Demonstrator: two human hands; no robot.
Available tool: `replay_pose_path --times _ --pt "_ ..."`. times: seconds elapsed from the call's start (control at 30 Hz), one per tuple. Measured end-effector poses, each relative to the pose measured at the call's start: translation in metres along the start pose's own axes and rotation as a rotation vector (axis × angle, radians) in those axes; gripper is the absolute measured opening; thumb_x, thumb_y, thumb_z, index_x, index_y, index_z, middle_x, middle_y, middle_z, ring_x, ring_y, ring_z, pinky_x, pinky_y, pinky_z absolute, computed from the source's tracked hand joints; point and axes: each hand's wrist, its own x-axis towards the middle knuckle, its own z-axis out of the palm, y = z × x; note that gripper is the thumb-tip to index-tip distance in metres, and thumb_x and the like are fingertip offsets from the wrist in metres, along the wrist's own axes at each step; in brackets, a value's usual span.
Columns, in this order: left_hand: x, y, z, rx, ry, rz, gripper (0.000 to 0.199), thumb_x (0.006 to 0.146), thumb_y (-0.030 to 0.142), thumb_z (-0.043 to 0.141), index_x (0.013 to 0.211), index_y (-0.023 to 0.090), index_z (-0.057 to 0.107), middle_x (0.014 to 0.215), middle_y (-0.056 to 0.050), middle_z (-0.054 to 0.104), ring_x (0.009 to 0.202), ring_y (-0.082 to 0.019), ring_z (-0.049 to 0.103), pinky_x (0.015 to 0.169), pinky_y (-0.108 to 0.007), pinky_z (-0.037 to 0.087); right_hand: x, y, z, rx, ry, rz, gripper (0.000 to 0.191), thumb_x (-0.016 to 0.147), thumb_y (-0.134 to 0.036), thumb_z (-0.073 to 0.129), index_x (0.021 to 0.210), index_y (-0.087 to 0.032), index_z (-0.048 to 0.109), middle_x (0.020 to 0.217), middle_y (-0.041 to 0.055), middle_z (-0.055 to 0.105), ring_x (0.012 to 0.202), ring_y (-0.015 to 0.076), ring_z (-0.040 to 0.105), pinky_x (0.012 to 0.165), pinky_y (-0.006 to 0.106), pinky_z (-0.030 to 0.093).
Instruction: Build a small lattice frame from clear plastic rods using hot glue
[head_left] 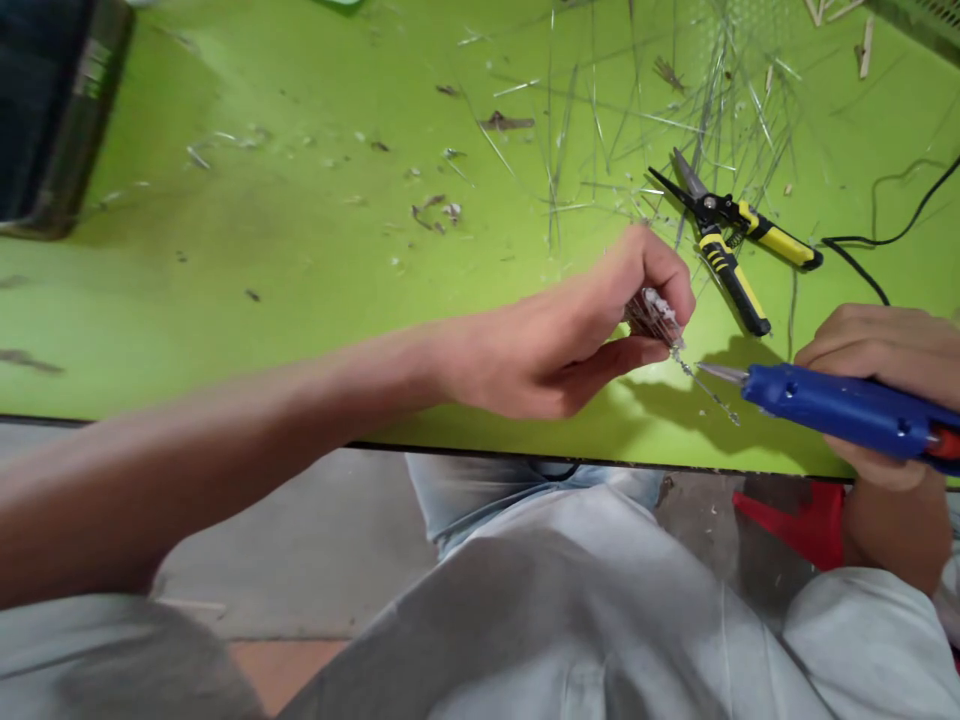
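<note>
Pinching a thin-rod bundle (652,315) narrowly in the left hand (555,340), gripping a glossy blue hot glue gun (840,405) at three o'clock in the right hand (877,350).

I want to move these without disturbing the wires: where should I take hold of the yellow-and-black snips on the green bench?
Grip the yellow-and-black handles of the snips, closing them together in one hand, and come from the near right side, where their ends splay toward you. The dark blades point away, up among the thin strands, so that end is best avoided.
</note>
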Motion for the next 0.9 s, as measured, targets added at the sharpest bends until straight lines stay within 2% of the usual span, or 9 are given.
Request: replay_pose_path --times 0.07,0.17,0.23,0.3,0.4,0.53,0.63,0.8,0.9 --pt "0.0 -0.003 0.001 -0.019 -0.006 -0.022 0.016 0.119 0.039 0.054 0.132 0.033 0.049 0.121 -0.008 0.066 0.1 -0.021 0.07 0.087 -0.035 0.058 0.0 -0.002 0.002 0.068 -0.044 -0.089 0.047 0.111 -0.063 0.067 0.09 -0.022 0.074 0.069 0.005 0.072 0.062 0.0206 0.077 0.058 0.036 0.059" --pt "-0.001 -0.006 0.001 -0.005 -0.027 -0.067 0.021 0.119 0.044 0.053 0.134 0.03 0.049 0.124 -0.01 0.067 0.103 -0.023 0.07 0.09 -0.037 0.059 -0.002 -0.013 0.002 0.0 -0.066 0.025 0.053 0.113 -0.07 0.064 0.095 -0.021 0.073 0.074 0.0072 0.072 0.068 0.0228 0.076 0.065 0.04 0.057" --pt "0.0 -0.007 0.0 0.02 -0.029 -0.051 0.019 0.12 0.041 0.052 0.134 0.028 0.049 0.126 -0.01 0.066 0.103 -0.022 0.07 0.092 -0.036 0.058 -0.001 -0.024 0.003 -0.047 -0.072 0.069 0.051 0.113 -0.068 0.064 0.094 -0.021 0.071 0.075 0.0064 0.07 0.068 0.0219 0.072 0.066 0.041 0.054" --pt "0.0 -0.006 -0.002 0.059 -0.046 0.001 0.016 0.12 0.033 0.052 0.134 0.026 0.047 0.127 -0.011 0.065 0.104 -0.02 0.068 0.091 -0.034 0.057 0.001 -0.033 0.004 -0.085 -0.062 0.077 0.044 0.114 -0.058 0.066 0.092 -0.02 0.07 0.073 0.0054 0.068 0.066 0.0205 0.068 0.065 0.04 0.052" --pt "0.002 -0.004 -0.003 0.096 -0.058 0.035 0.015 0.12 0.028 0.053 0.133 0.024 0.045 0.125 -0.011 0.065 0.102 -0.018 0.067 0.088 -0.031 0.057 0.003 -0.039 0.006 -0.145 -0.071 0.115 0.025 0.109 -0.033 0.073 0.089 -0.019 0.069 0.075 0.0062 0.069 0.068 0.0208 0.067 0.069 0.042 0.052" --pt "0.004 0.003 -0.001 0.09 -0.025 -0.074 0.019 0.122 0.039 0.052 0.131 0.022 0.049 0.122 -0.01 0.068 0.098 -0.018 0.069 0.089 -0.032 0.059 0.0 -0.035 0.008 -0.196 -0.071 0.079 0.013 0.099 -0.018 0.079 0.089 -0.019 0.07 0.077 0.0069 0.072 0.069 0.0216 0.068 0.071 0.042 0.054" --pt "0.004 0.004 0.0 0.133 -0.036 -0.129 0.022 0.123 0.042 0.05 0.134 0.022 0.049 0.123 -0.009 0.068 0.099 -0.018 0.07 0.089 -0.032 0.06 -0.004 -0.031 0.009 -0.237 -0.037 0.055 0.012 0.097 -0.019 0.079 0.089 -0.021 0.07 0.076 0.0061 0.072 0.066 0.022 0.069 0.069 0.043 0.055" --pt "0.001 -0.004 0.001 0.197 -0.026 0.027 0.017 0.121 0.027 0.048 0.136 0.023 0.043 0.122 -0.011 0.066 0.098 -0.018 0.068 0.086 -0.033 0.06 -0.004 -0.029 0.009 -0.307 -0.06 -0.012 0.008 0.094 -0.025 0.076 0.088 -0.023 0.07 0.074 0.0043 0.071 0.061 0.0229 0.067 0.062 0.044 0.051" --pt "0.001 -0.006 0.003 0.214 0.017 0.028 0.016 0.121 0.026 0.046 0.136 0.024 0.043 0.123 -0.011 0.065 0.098 -0.019 0.067 0.086 -0.035 0.061 -0.003 -0.031 0.009 -0.333 -0.043 -0.005 0.01 0.092 -0.022 0.078 0.087 -0.023 0.07 0.074 0.0029 0.071 0.06 0.0219 0.066 0.062 0.044 0.051"
